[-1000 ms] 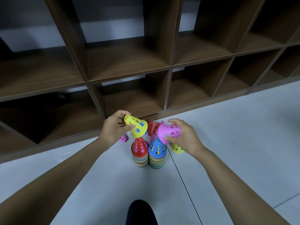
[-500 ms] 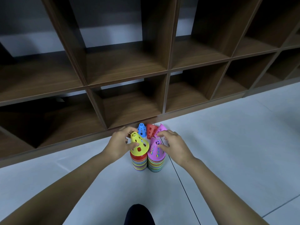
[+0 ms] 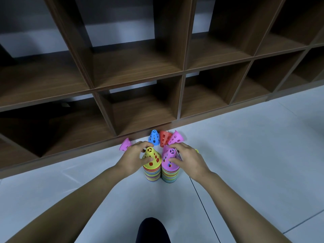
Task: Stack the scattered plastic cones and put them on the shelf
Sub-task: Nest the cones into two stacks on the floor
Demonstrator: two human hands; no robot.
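Note:
Two stacks of perforated plastic cones stand side by side on the grey floor. My left hand [image 3: 134, 157] grips the yellow cone [image 3: 152, 158] on top of the left stack [image 3: 152, 174]. My right hand [image 3: 188, 159] grips the pink cone [image 3: 169, 157] on top of the right stack [image 3: 169, 175]. Behind them, near the shelf's base, stands an upright blue cone [image 3: 154, 136], with a red cone [image 3: 164, 138] and a pink cone [image 3: 175, 138] lying on their sides. Another pink cone [image 3: 124, 144] lies left of my left hand. A bit of yellow cone [image 3: 196, 151] shows behind my right hand.
A dark wooden cubby shelf [image 3: 140, 81] fills the upper view, its lowest compartments open at floor level just behind the cones. A dark shoe tip [image 3: 152, 230] shows at the bottom centre. Grey floor [image 3: 254, 155] stretches to the right.
Both hands lowered their cones, yellow and pink, from the air onto the two stacks and now press them down upright. The view moved slightly closer.

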